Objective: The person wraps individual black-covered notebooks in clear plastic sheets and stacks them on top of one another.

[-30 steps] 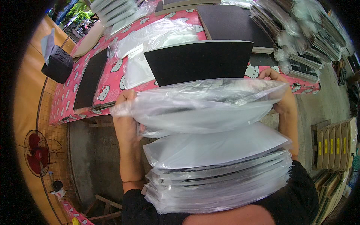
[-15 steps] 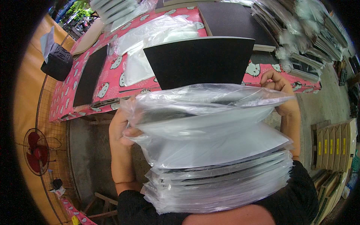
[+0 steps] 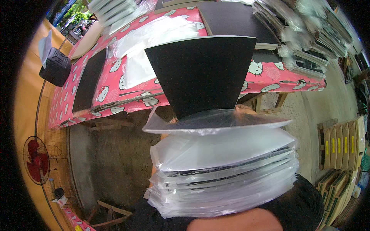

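A flat black board (image 3: 200, 73) stands upright in front of me, its lower end at the mouth of a clear plastic bag (image 3: 219, 119). Only a little of my left hand (image 3: 173, 120) shows, at the board's lower left edge. Fingers of my right hand (image 3: 246, 109) are bent over the bag's rim by the lower right edge; the bag hides the rest. Both hands appear closed on the bag's film. Against my body lies a thick stack of bagged boards (image 3: 223, 184), directly below this bag.
Ahead is a table with a pink patterned cover (image 3: 154, 99), bearing loose clear bags (image 3: 142, 69), a black board (image 3: 90, 81) and wrapped stacks (image 3: 308, 61). Brown packs (image 3: 341, 146) stand at right. A red fan (image 3: 36, 159) is at far left.
Both hands have moved inward from the bag's sides to the board's lower edges. The bag's mouth has dropped and opened out, and more of the black board shows above it.
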The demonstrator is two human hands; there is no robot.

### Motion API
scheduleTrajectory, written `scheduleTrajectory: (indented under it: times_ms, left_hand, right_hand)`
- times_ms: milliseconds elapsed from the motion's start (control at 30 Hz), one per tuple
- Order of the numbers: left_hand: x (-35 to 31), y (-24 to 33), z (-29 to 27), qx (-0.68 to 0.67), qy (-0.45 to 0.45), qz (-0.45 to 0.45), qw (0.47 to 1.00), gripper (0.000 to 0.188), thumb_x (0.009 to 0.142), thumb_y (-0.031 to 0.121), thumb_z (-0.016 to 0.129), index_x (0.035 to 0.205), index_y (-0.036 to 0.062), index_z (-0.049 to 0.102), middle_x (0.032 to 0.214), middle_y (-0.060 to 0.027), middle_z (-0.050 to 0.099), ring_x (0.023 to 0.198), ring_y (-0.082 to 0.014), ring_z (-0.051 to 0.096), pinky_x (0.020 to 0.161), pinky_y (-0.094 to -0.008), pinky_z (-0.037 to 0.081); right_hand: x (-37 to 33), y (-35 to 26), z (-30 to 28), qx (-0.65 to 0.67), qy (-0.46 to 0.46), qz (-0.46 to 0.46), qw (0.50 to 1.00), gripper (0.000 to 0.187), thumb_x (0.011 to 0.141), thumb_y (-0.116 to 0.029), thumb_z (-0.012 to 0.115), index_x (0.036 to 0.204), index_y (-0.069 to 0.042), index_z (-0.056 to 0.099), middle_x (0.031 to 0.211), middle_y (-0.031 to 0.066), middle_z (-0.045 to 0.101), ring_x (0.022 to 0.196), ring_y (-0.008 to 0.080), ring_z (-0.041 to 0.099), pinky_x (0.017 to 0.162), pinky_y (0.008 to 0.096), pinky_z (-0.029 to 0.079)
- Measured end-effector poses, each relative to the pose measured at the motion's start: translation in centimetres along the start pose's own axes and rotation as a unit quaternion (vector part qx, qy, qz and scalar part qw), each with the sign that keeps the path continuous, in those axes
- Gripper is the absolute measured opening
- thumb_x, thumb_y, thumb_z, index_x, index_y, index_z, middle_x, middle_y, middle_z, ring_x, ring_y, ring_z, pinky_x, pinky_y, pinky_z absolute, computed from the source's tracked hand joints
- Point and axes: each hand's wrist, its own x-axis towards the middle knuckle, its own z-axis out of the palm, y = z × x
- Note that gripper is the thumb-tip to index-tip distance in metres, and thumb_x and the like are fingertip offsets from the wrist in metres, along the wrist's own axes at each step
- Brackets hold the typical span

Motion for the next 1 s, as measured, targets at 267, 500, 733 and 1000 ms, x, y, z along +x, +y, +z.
scheduleTrajectory:
  times_ms: [267,500,733,1000]
  left_hand:
    - [1.1,-2.2,-4.8,-0.026,0.062,0.012,0.998,0.035,0.083,0.035,0.049,0.093,0.0022,0.054,0.089,-0.0088,0.052,0.076,-0.0195,0.049,0.071,-0.0335,0.042]
    - [0.9,14.9,-17.6,-0.279,0.293,0.313,0.859,0.049,0.074,0.025,0.059,0.112,-0.0014,0.043,0.11,-0.0175,0.048,0.099,-0.0245,0.048,0.091,-0.039,0.034]
    - [-4.8,28.3,3.0,-0.341,-0.377,0.289,0.811,0.057,0.074,0.0,0.056,0.123,-0.0004,0.028,0.12,-0.0211,0.041,0.112,-0.0296,0.041,0.096,-0.0397,0.031]
    - [-4.2,28.3,4.0,-0.362,-0.264,0.229,0.864,0.048,0.076,0.005,0.059,0.117,-0.0056,0.038,0.112,-0.0216,0.048,0.098,-0.0251,0.052,0.083,-0.035,0.043]
  right_hand:
    - [-2.8,0.9,-3.1,-0.323,0.268,0.004,0.908,0.024,0.077,-0.024,0.059,0.091,-0.006,0.053,0.08,0.0033,0.059,0.069,0.0125,0.054,0.058,0.0276,0.042]
    - [-12.4,-17.4,4.2,-0.241,0.021,-0.25,0.938,0.04,0.066,-0.028,0.067,0.095,-0.003,0.054,0.085,0.0064,0.059,0.07,0.012,0.054,0.057,0.0229,0.039]
    - [-7.9,-24.2,24.3,-0.411,-0.125,-0.538,0.725,0.059,0.059,-0.026,0.073,0.108,-0.002,0.049,0.101,0.0116,0.055,0.096,0.0199,0.051,0.081,0.0311,0.04]
    - [-7.2,-24.0,21.6,-0.289,0.0,-0.637,0.714,0.012,0.072,-0.01,0.063,0.07,-0.003,0.054,0.089,0.0065,0.055,0.081,0.0117,0.05,0.066,0.0225,0.04]
